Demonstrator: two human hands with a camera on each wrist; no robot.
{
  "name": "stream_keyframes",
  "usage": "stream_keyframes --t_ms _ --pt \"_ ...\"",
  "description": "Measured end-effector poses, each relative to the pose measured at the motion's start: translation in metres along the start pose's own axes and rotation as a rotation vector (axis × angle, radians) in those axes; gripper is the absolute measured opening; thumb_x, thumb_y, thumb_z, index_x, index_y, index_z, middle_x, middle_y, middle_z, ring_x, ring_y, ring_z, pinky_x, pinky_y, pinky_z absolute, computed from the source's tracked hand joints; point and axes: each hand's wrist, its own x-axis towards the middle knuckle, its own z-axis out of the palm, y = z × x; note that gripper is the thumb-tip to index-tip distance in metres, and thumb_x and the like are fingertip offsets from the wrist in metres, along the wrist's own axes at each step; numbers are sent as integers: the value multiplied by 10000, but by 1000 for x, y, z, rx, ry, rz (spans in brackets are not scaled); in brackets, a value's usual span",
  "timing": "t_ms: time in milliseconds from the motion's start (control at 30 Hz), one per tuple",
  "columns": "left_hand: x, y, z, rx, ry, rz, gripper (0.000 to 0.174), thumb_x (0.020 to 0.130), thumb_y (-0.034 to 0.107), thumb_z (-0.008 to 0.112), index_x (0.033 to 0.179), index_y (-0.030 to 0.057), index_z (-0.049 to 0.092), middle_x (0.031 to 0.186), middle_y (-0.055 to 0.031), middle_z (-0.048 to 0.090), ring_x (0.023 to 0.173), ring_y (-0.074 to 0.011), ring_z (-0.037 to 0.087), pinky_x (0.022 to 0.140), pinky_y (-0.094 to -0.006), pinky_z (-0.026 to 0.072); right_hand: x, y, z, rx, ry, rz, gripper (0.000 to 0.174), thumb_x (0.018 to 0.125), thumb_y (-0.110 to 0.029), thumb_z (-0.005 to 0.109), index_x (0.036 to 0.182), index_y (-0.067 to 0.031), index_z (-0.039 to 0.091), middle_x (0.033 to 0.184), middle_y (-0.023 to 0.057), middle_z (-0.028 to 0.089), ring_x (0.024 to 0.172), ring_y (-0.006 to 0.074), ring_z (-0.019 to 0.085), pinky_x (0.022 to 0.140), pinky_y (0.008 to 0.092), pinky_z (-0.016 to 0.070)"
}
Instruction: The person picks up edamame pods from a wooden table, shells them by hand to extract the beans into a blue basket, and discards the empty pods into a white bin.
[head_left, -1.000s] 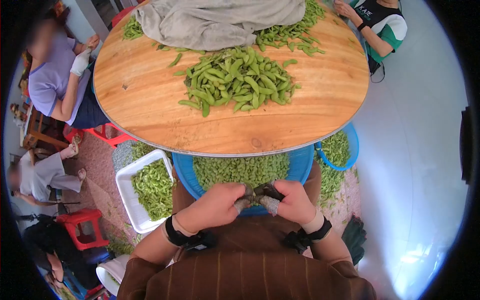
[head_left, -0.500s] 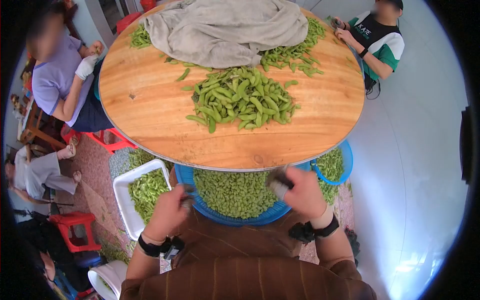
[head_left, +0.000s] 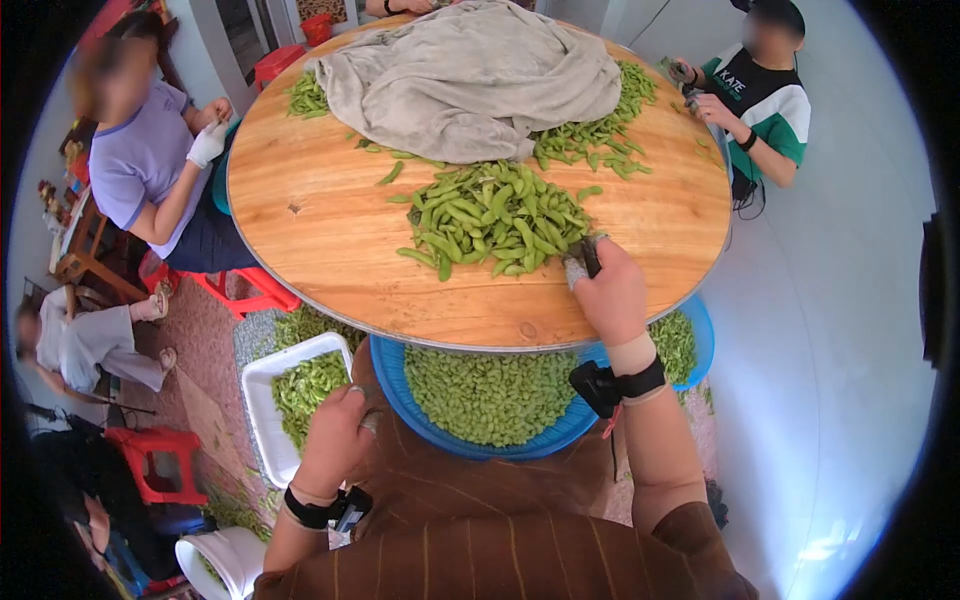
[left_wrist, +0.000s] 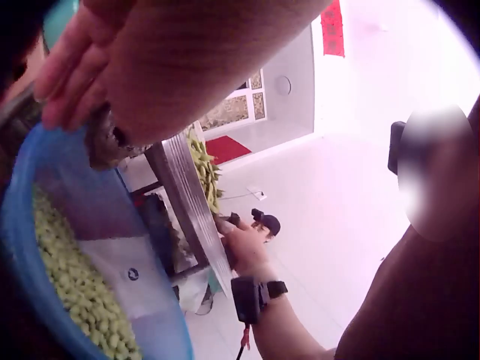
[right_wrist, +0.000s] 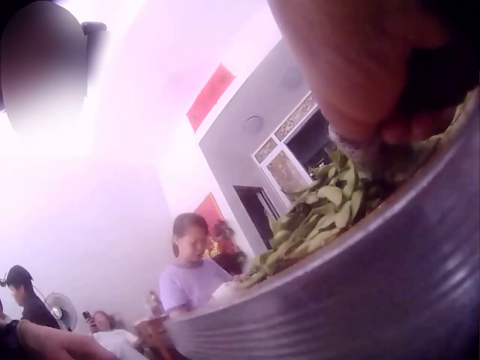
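green pods [head_left: 495, 215] lie heaped on the wooden table [head_left: 320, 265], the right hand [head_left: 613, 290] at the heap's near right edge; whether it grips one cannot be told. the left hand [head_left: 338, 437], fingers loosely bent and free, hangs near left of the blue basin [head_left: 562, 437] of shelled beans [head_left: 490, 400].

Bare tabletop [head_left: 320, 240] left and near of the pod pile [head_left: 490, 220], grey cloth [head_left: 470, 85] blocking its far side, right hand [head_left: 613, 288] at its right edge, table rim [head_left: 480, 348] between pile and blue basin [head_left: 490, 451], open air above the basin
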Motion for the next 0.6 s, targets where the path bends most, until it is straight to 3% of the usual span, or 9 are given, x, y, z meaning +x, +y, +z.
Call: stream_keyframes --t_ms 67,167,233,300,367,433,467,533,600 --pt "7 13 1 -23 -6 62 267 717 25 610 982 -1 588 903 -209 582 840 -397 567 720 -437 469 -1 -3 2 -6 54 -39 205 699 -97 639 869 -14 563 726 195 584 683 389 559 595 422 448" --pt "16 31 3 -70 5 170 267 729 22 599 995 2 587 859 -207 575 820 -396 561 699 -424 467 -1 -8 0 -92 -35 37 226 705 -97 639 913 -29 584 738 193 595 699 389 568 612 406 462" --pt "21 39 3 -96 21 211 260 742 22 591 1002 5 589 848 -207 572 816 -394 560 696 -420 468 -5 -8 -4 33 168 -66 207 733 -103 630 911 -13 574 779 184 604 725 364 588 631 403 476" --pt "25 45 4 -163 -13 250 240 784 31 570 1022 11 591 887 -197 588 801 -366 569 689 -403 471 -11 -8 -14 163 128 -12 215 733 -104 634 925 -17 585 778 176 606 717 349 592 632 388 478" --pt "33 62 1 -287 32 324 235 795 32 567 1028 14 592 902 -191 598 798 -351 575 687 -397 470 -24 -18 -31 308 -57 74 215 726 -104 647 922 -27 602 764 153 603 697 316 592 635 361 478" --pt "44 88 -1 -416 74 395 230 807 33 564 1034 16 592 916 -185 608 795 -336 582 684 -392 470 -38 -31 -51 287 -460 -154 229 722 -89 654 938 -35 602 780 144 608 724 312 601 647 358 481" --pt "51 104 -1 -467 187 461 208 841 63 548 1040 20 593 912 -152 621 753 -283 582 655 -361 468 -45 -38 -55 287 -466 -151 229 722 -89 654 938 -35 602 780 144 608 724 312 601 647 358 481" --pt "59 110 -1 -519 293 524 194 876 93 532 1047 23 593 908 -119 634 711 -231 582 626 -330 465 -57 -50 -55 476 -620 -387 232 721 -92 668 939 -44 603 794 134 607 746 316 604 666 351 484" --pt "64 105 1 -797 -593 209 210 943 174 469 1048 43 596 855 -44 625 637 -116 528 551 -256 428 -63 -49 -54 462 -578 -353 243 730 -97 670 955 -44 596 819 129 615 764 310 612 682 345 485"
